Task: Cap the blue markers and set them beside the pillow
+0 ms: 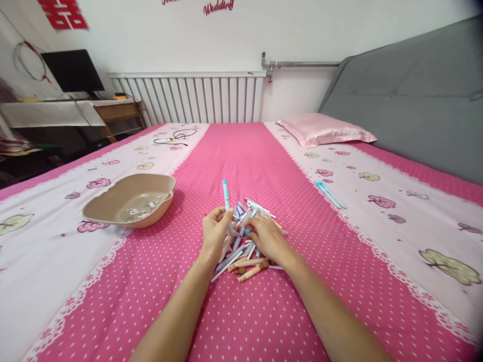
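My left hand (pixel 216 230) is closed around a pale blue pen (pixel 226 193), which stands nearly upright with its brighter blue end on top. Beneath and between my hands lies a loose pile of pens and pen parts (pixel 247 251) in white, blue, grey and peach. My right hand (pixel 267 235) reaches into the right side of this pile with curled fingers. Close to its fingertips shows a small teal piece (pixel 247 232); what the fingers grip is hidden. An orange-tan pen (pixel 253 271) lies at the pile's near edge.
A beige plastic basin (pixel 151 218) with small white pieces inside stands on the left. Two light blue sticks or pens (pixel 330 195) lie to the right on the pink bedspread (pixel 241 151). Farther back are a black cable (pixel 181 136) and a pink pillow (pixel 324 129).
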`<state>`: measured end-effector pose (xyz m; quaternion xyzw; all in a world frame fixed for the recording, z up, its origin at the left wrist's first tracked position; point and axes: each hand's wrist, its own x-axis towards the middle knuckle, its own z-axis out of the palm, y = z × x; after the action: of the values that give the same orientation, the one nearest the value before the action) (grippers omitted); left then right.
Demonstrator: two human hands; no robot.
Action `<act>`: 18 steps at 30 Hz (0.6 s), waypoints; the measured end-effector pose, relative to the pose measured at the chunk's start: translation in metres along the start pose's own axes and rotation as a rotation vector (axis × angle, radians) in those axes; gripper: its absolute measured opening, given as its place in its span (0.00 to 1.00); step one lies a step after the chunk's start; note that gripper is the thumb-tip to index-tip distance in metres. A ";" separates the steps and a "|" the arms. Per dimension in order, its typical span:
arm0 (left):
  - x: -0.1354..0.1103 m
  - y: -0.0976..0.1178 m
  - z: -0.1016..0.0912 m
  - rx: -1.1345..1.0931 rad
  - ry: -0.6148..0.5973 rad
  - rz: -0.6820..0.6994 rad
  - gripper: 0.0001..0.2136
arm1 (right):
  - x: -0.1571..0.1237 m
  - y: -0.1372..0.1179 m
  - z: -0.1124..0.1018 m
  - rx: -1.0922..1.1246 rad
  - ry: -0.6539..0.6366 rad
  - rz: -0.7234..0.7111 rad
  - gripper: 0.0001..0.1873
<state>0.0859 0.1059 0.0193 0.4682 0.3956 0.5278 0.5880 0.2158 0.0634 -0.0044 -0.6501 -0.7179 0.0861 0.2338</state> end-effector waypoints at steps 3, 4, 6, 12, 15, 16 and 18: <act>0.000 0.000 0.001 -0.004 -0.001 -0.005 0.14 | 0.001 -0.001 0.000 -0.019 -0.012 0.023 0.08; 0.000 0.000 0.001 -0.006 0.002 -0.006 0.14 | 0.001 -0.001 0.000 -0.035 -0.014 0.035 0.08; -0.001 0.001 0.001 -0.010 0.008 -0.011 0.14 | 0.001 -0.001 0.000 -0.075 -0.014 0.051 0.07; -0.002 0.003 0.003 -0.016 0.010 -0.013 0.12 | 0.000 -0.002 -0.002 -0.100 -0.020 0.038 0.10; -0.002 0.003 0.003 -0.016 0.012 -0.013 0.12 | -0.001 -0.003 -0.001 -0.082 -0.002 0.044 0.09; -0.002 0.003 0.003 -0.017 0.012 -0.014 0.12 | -0.001 -0.003 -0.001 -0.074 0.005 0.047 0.09; -0.002 0.003 0.003 -0.021 0.011 -0.016 0.13 | -0.001 -0.003 -0.001 -0.050 0.021 0.051 0.08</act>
<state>0.0873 0.1032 0.0227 0.4558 0.3969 0.5298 0.5950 0.2134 0.0618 -0.0022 -0.6748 -0.7004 0.0671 0.2227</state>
